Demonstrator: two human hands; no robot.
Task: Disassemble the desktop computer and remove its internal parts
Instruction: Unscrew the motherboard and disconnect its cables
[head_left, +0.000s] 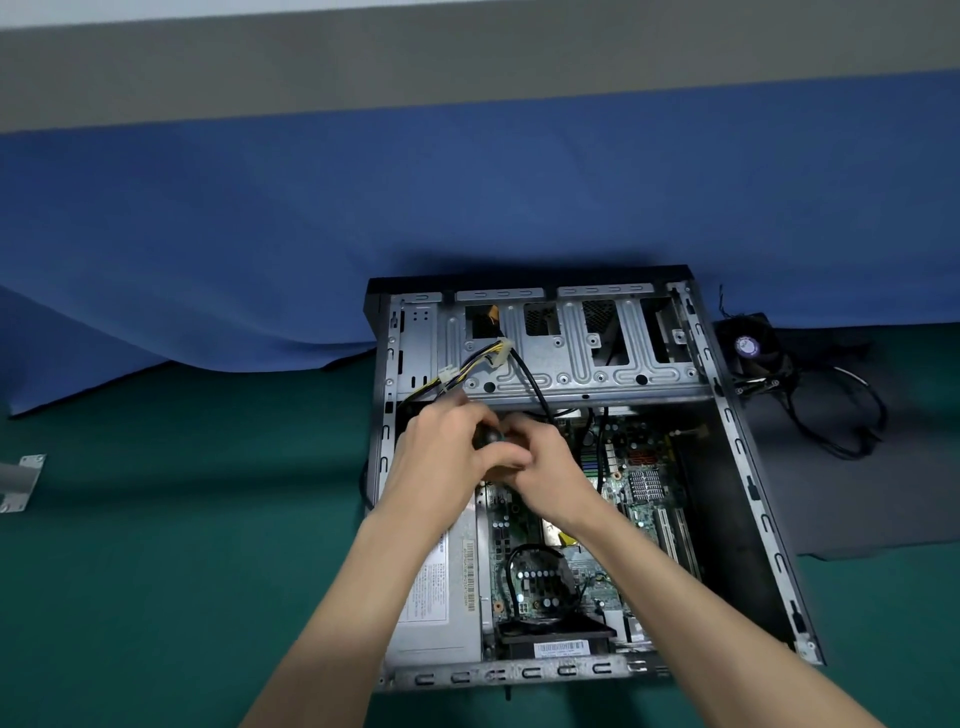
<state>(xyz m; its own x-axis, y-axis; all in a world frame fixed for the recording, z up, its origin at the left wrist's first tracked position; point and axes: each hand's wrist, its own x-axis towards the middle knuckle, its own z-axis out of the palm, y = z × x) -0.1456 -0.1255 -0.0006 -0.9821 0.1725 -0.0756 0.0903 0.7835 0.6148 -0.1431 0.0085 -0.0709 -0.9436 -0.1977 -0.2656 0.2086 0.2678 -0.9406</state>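
You are at a repair bench, like in a small workshop. An open computer lies on a green mat. A blue cloth hangs at 12 o'clock. A loose fan with wires sits at 3 o'clock, a metal part at 9 o'clock.

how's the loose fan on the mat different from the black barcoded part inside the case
The loose fan lies outside the computer case on the dark mat; the black barcoded part sits inside it at the near wall. The fan carries a round purple label, the part a white barcode strip. The fan's black wires trail loose over the mat; the part looks mounted. Both are black.
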